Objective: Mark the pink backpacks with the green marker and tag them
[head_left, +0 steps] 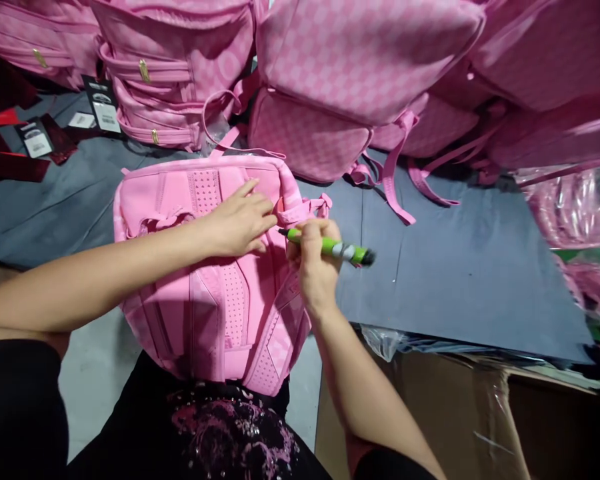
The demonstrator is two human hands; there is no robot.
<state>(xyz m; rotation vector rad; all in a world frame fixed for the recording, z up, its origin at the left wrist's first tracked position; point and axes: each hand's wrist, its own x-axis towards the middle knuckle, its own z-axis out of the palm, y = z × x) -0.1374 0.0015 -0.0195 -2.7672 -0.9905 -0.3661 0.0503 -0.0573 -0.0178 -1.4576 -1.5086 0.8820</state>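
A pink backpack (235, 300) lies back panel up, partly on the grey-covered table and partly over my lap, its padded shoulder straps and dotted mesh showing. Across its upper part rests my left hand (245, 220), palm down with the fingers stretched out. My right hand (317, 257) grips a green pen-like tool (330, 246) with a thin black tip, a black end and grey patches; its exact kind I cannot make out. That tip points left, at the backpack's right side, close to my left fingertips and just below a strap loop (300, 210).
Several more pink backpacks (320, 133) stand along the back of the table (460, 267), some with straps hanging forward. Black tags with white labels (105, 113) lie at the left. Plastic-wrapped pink goods (565, 207) are at the right. An open cardboard box (430, 400) stands below the table edge.
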